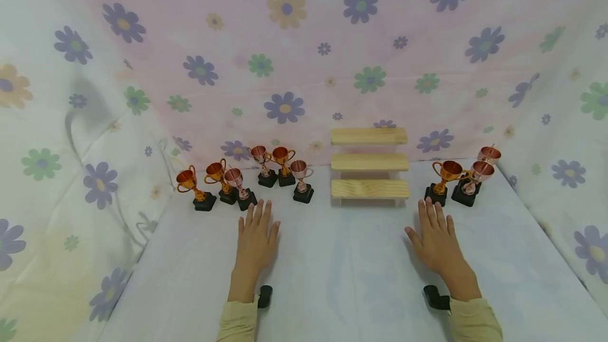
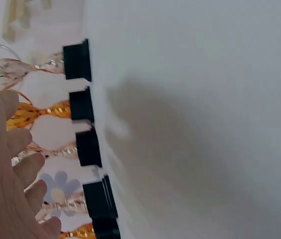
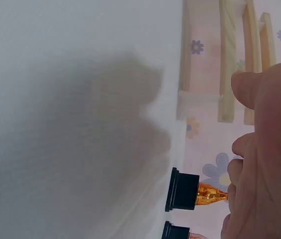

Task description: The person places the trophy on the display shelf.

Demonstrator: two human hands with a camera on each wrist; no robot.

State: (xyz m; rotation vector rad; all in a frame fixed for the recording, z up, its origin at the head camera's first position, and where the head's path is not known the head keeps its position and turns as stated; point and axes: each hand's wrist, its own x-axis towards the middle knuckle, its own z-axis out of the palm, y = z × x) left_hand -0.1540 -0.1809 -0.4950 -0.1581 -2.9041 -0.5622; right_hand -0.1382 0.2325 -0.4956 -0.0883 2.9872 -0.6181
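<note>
My left hand [image 1: 256, 239] is held flat over the table, fingers straight, nearest to a cluster of small trophy cups on black bases. A rose-gold trophy [image 1: 240, 189] stands just beyond its fingertips, with gold trophies [image 1: 201, 197] to the left and another rose-gold trophy [image 1: 302, 183] to the right. On the other side, my right hand [image 1: 436, 241] hovers palm down, fingers extended, holding nothing. Just past its fingertips stands a gold trophy [image 1: 442, 183], beside two rose-gold trophies [image 1: 470, 186], one partly hiding the other. In the wrist views both hands cover parts of the trophies.
A three-tier wooden stand [image 1: 370, 189] with pale slats sits at the back, between the trophy groups. White cloth covers the table [image 1: 342, 268]. Flower-print fabric [image 1: 309, 67] hangs behind and at both sides. Each wrist wears a small black device [image 1: 434, 298].
</note>
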